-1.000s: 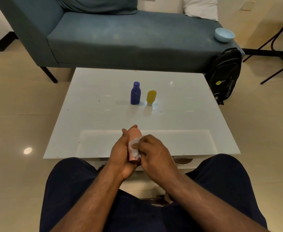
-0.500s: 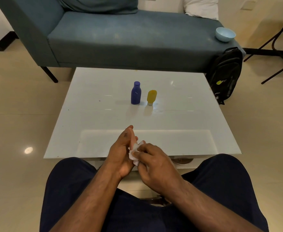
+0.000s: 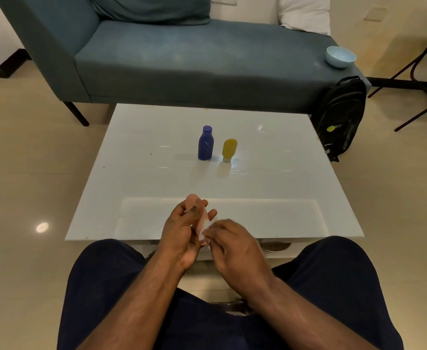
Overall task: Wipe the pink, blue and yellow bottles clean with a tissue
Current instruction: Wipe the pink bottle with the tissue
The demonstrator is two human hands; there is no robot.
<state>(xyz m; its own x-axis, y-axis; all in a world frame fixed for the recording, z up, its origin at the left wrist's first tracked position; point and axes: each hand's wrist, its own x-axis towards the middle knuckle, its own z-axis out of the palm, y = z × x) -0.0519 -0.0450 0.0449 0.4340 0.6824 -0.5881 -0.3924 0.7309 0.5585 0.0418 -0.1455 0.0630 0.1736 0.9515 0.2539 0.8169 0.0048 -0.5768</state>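
My left hand [image 3: 180, 233] grips the pink bottle [image 3: 191, 201] over the near edge of the white table [image 3: 141, 188]; only the bottle's top and a strip of its side show past my fingers. My right hand [image 3: 235, 246] pinches a white tissue [image 3: 205, 228] against the bottle's lower side. The blue bottle [image 3: 205, 144] stands upright in the middle of the table. Just to its right, the yellow bottle [image 3: 229, 149] stands on its pale cap.
A blue-grey sofa [image 3: 182, 59] runs behind the table, with a pale blue bowl [image 3: 340, 56] on its right end. A black backpack [image 3: 341, 117] leans at the table's far right corner. Dark chair legs [image 3: 419, 79] stand far right. My knees flank the table's near edge.
My left hand has turned the pink bottle, so less of its side shows now. The tissue has slid lower along the bottle. The blue and yellow bottles have not moved.
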